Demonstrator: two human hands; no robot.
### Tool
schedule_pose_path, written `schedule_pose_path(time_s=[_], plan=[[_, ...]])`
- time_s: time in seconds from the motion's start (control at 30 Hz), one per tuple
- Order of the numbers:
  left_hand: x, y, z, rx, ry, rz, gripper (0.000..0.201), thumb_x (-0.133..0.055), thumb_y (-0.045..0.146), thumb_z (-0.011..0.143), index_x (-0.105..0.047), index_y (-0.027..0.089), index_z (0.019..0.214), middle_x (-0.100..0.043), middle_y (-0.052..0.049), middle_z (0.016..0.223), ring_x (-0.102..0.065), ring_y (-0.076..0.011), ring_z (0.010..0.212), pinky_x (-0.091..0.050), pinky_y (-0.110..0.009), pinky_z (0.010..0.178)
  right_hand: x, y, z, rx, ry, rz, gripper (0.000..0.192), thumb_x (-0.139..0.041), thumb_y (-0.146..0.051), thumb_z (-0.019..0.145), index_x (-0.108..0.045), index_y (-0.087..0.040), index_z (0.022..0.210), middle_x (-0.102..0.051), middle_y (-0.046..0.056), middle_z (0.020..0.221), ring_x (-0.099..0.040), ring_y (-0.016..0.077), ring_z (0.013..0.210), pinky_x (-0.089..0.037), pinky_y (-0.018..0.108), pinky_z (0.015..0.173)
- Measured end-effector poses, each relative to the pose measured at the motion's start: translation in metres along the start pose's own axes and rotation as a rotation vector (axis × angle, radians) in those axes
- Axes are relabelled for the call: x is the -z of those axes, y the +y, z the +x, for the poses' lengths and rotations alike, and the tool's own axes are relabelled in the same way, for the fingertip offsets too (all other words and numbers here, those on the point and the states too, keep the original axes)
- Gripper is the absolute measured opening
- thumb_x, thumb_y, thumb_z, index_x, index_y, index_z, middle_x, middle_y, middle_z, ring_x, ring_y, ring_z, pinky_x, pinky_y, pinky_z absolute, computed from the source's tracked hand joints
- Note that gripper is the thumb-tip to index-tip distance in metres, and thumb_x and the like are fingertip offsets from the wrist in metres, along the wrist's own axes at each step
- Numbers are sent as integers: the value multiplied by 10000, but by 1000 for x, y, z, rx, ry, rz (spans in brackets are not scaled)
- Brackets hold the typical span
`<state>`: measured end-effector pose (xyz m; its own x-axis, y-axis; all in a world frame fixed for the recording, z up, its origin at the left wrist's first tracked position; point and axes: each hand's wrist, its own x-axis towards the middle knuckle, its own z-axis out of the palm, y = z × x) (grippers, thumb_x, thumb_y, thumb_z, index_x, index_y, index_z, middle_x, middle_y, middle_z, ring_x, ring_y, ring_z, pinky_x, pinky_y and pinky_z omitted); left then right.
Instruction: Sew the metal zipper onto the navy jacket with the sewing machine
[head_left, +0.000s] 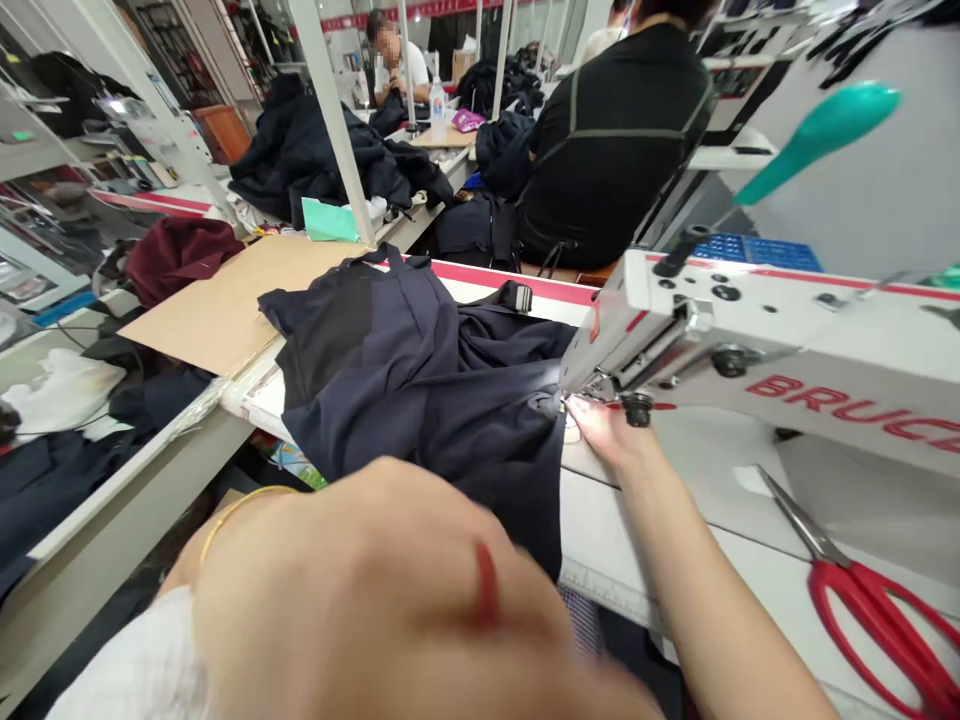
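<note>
So the right hand [600, 425] is reaching in under the head of the white sewing machine [750, 350], right of centre in the frame, fingertips down at the needle area where the edge of the navy garment [420, 390] sits. Can't really tell if those fingers are pinching the fabric or just pressing on it, the machine head hides the tips. The left hand [375, 590] is huge and blurry at the bottom middle of the frame, very close to the camera, with a thin gold bangle [240, 505] on the wrist; whether its fingers are closed or loose I can't tell either. The garment is piled across the white surface [675, 560] in the middle of the frame, hanging off the near edge. Red-handled scissors [870, 600] lie at lower right, well apart from the hand. A sheet of cardboard [232, 300] sits at left, and a person in a black top [607, 150] sits with their back turned at the upper middle.
</note>
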<state>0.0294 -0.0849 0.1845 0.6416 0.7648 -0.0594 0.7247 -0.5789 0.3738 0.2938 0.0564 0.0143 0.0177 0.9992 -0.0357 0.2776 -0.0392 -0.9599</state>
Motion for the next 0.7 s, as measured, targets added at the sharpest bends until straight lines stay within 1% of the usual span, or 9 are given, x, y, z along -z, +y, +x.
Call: schedule_pose_path(time_s=[0.07,0.17,0.23,0.3,0.37,0.43,0.57,0.63,0.7], plan=[[-9,-24,1,-16,26,87,460,-445,412,782,-499,268,1215,-604,-23,1037,-555,-177,952,-453,-264,845,-5,1,-35,-119,40,194,225,-377,-157,869,-588,-145,792,-613,77,1003,-592,108,907,-480,297,799],[-49,-77,-5,210,-1,264,722,-568,406,723,-280,205,1354,-398,-124,1321,-419,-282,1165,-372,-411,943,-20,-1,-93,-403,-14,579,193,-470,-150,790,-571,-229,934,-561,71,1165,-582,188,1006,-513,363,779],[-76,-108,-14,383,-80,260,691,-564,327,711,-307,145,1326,-433,-163,1269,-489,-283,1081,-410,-388,882,-33,-3,-121,-541,-119,720,238,-526,-160,747,-535,-232,974,-554,66,1160,-612,191,942,-540,318,691],[-84,-124,-22,438,-129,194,440,-484,203,715,-486,132,1149,-564,-109,1074,-569,-212,913,-445,-300,798,-47,-6,-135,-611,-214,775,207,-558,-146,709,-500,-218,894,-611,28,939,-649,157,785,-522,223,544],[-65,-125,-22,427,-131,179,263,-434,142,688,-568,140,915,-600,-53,905,-573,-174,819,-445,-256,744,-60,-8,-137,-639,-290,798,188,-578,-121,666,-438,-203,761,-540,-50,623,-616,103,552,-431,144,409],[-21,-119,-14,403,-32,249,192,-432,143,678,-564,134,818,-585,-34,851,-547,-163,803,-435,-248,740,-70,-12,-136,-627,-350,807,232,-598,-137,647,-375,-199,672,-397,-107,455,-477,56,357,-321,119,329],[72,-107,21,380,534,561,277,-380,180,779,-509,93,1007,-520,-43,999,-447,-177,961,-378,-312,883,-83,-19,-143,-511,-538,824,169,-637,-229,659,-494,-161,718,-495,-68,480,-310,11,308,-193,134,316],[84,-100,45,362,557,642,366,-374,232,832,-413,83,1165,-439,-81,1152,-386,-226,1066,-345,-385,928,-90,-19,-151,-393,-606,795,194,-600,-274,702,-564,-144,841,-566,-29,564,-336,15,353,-220,142,350],[63,-89,67,295,419,666,416,-406,265,843,-377,90,1219,-422,-99,1183,-411,-234,1062,-365,-380,907,-97,-15,-158,-260,-574,657,225,-518,-292,761,-579,-150,924,-596,-11,636,-410,36,420,-297,154,402]])
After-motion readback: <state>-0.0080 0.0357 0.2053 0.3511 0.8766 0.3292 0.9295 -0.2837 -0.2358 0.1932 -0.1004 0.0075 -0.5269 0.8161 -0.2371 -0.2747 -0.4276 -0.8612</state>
